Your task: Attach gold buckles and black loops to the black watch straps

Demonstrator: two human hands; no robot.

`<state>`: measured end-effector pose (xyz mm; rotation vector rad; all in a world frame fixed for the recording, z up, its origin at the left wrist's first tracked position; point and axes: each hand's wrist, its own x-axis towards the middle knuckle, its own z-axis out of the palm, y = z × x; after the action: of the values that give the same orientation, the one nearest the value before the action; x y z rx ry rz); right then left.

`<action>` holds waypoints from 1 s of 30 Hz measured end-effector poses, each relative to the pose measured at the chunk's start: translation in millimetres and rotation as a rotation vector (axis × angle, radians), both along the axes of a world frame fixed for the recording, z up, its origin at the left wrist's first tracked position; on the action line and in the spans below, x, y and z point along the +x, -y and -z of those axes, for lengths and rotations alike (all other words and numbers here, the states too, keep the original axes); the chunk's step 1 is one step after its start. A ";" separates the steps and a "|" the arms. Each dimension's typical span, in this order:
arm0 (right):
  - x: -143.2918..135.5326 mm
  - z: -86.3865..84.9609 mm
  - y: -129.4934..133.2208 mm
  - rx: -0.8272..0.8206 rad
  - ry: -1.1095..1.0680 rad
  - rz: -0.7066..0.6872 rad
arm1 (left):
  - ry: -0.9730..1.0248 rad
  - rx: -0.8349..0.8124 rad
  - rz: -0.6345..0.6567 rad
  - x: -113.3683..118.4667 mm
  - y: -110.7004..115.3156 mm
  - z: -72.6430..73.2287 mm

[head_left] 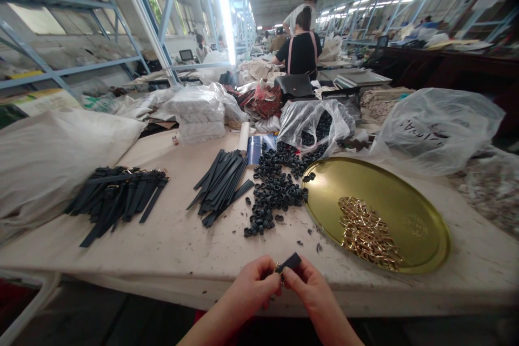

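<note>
Both hands meet at the table's front edge, low in the view. My left hand (pixel 257 284) pinches a small gold metal piece (pixel 278 268) at the end of a dark strap (pixel 291 263). The strap itself is between the thumb and fingers of my right hand (pixel 306 281). Beyond them lie a heap of small black loops (pixel 271 194) and a stack of flat black straps (pixel 223 184). A gold oval tray (pixel 430 238) to the right holds a pile of gold metal pieces (pixel 367 235).
More black straps with gold ends (pixel 121 194) lie at the left beside a pale cloth (pixel 52 157). Clear plastic bags (pixel 441 130) stand behind the tray. A blue booklet (pixel 254 150) rests mid-table. A person in black (pixel 302 54) is farther back.
</note>
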<state>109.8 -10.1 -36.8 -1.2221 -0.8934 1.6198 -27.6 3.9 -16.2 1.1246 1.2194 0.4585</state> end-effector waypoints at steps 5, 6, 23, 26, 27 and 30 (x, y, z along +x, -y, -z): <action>0.5 -2.3 3.8 0.265 0.390 0.059 | -0.065 0.091 0.001 -1.9 5.1 -1.4; 0.6 -2.8 4.1 0.339 0.487 0.081 | -0.065 0.109 0.010 -3.2 5.3 -2.5; 15.4 -3.5 -89.8 0.469 0.904 -0.136 | -0.062 0.173 -0.077 -16.0 -14.1 0.4; 6.4 2.2 -106.0 0.483 0.946 -0.149 | -0.066 0.151 -0.160 -17.8 -14.9 7.8; 3.8 3.7 -106.3 0.484 0.948 -0.153 | -0.071 0.150 -0.167 -18.3 -15.2 10.3; 2.0 6.6 -99.0 0.465 0.919 -0.150 | -0.099 0.166 -0.178 -18.1 -16.9 14.9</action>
<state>111.8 88.9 -43.4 -1.5729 -1.8381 0.8072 -45.7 20.8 -31.1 1.1952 1.3946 0.6554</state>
